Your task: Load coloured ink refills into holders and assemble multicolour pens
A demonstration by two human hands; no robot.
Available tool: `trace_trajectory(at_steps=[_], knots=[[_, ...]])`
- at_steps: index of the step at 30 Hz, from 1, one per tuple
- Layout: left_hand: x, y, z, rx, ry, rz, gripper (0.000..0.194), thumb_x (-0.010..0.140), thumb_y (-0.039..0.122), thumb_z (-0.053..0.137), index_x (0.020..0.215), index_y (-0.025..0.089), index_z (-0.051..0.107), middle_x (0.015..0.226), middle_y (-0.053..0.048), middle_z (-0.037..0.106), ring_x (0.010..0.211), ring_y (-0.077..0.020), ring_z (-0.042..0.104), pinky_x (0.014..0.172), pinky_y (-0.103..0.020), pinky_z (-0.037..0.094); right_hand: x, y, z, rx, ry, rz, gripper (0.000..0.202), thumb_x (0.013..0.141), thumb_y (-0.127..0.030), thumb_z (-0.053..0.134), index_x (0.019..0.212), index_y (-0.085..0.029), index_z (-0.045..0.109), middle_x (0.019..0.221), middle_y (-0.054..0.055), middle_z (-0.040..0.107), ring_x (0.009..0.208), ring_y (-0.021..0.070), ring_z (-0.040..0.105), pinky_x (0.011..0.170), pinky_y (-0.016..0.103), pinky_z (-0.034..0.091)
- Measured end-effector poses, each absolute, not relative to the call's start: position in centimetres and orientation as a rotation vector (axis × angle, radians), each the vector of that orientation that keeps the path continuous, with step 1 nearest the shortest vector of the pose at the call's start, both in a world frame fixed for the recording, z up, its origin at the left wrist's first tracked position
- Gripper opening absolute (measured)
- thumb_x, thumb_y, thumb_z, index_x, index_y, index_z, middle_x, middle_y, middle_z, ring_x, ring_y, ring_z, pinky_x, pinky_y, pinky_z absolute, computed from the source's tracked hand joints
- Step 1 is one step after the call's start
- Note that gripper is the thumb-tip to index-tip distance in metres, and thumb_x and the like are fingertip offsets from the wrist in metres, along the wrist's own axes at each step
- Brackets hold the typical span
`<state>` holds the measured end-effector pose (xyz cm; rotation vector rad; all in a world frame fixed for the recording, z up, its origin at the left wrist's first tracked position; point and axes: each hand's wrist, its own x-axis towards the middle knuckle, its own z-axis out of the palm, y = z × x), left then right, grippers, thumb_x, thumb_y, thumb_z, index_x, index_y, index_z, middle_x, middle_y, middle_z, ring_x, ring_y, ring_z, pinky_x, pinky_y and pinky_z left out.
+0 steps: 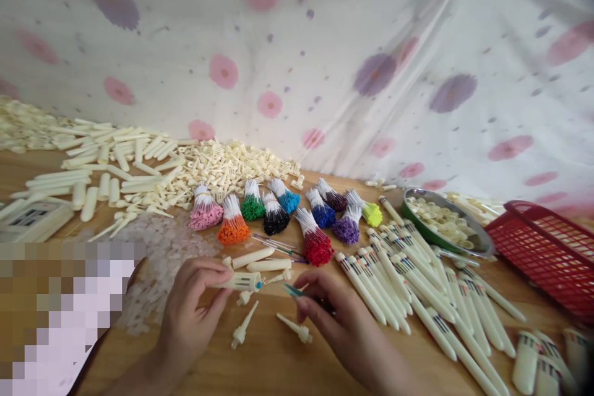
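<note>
My left hand (pixel 192 306) pinches a cream slotted pen barrel (pixel 244 282), held level, with a light-blue piece at its right end. My right hand (pixel 331 309) is closed around thin, teal-tinted pen refills (pixel 293 291), whose tips point toward the barrel without touching it; how many there are is hard to see. Below the hands lie a cream cone-shaped part (pixel 244 327) and a similar one (pixel 293 327). Cream pen tubes (pixel 253 258) rest just behind the barrel. Loose refills (pixel 281 246) lie farther back.
Bundles of colored refills, including a red bundle (pixel 316 241), stand mid-table. Finished-looking multicolor pens (pixel 371 291) lie right. A green bowl (pixel 413 213) of cream parts and a red basket (pixel 547 253) sit beyond. Piled cream parts (pixel 232 164) and clear pieces (pixel 155 266) cover the left.
</note>
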<state>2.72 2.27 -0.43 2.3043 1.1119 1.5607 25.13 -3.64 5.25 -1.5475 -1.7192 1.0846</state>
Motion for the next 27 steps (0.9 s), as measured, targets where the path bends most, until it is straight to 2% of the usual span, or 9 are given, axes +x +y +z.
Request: trace_trajectory(at_steps=[5,10,27], knots=[[2.4,2.3,-0.2,2.368,1.126,1.635,0.02,0.075,0.003,0.057,0.084,0.021,0.057,0.079,-0.001,0.06,0.075,-0.0169,0.058,0.069,-0.031,0.049,22.6,-2.7,5.5,-1.59,-1.723,0.962,0.02,0.084,-0.036,0.052,0.079,-0.017,0.059,0.068,0.001,0.059,0.058,0.0107,0.047,0.052,0.021,0.034],[2.4,2.2,0.2,2.355,1.178,1.651,0.016,0.076,0.006,0.057,0.082,0.022,0.056,0.078,-0.001,0.06,0.074,-0.0174,0.058,0.068,-0.032,0.049,22.2,-2.6,5.2,-1.615,-1.684,0.995,0.021,0.081,-0.036,0.054,0.073,-0.017,0.056,0.062,0.0,0.055,0.055,0.0101,0.044,0.049,0.021,0.032],[2.5,2.2,0.2,2.383,1.153,1.638,0.017,0.075,0.005,0.058,0.082,0.021,0.056,0.079,-0.001,0.059,0.075,-0.0171,0.058,0.068,-0.031,0.049,21.9,-2.6,4.9,-1.591,-1.671,1.005,0.019,0.081,-0.03,0.054,0.067,-0.017,0.054,0.06,-0.002,0.053,0.055,0.0094,0.043,0.05,0.02,0.032]])
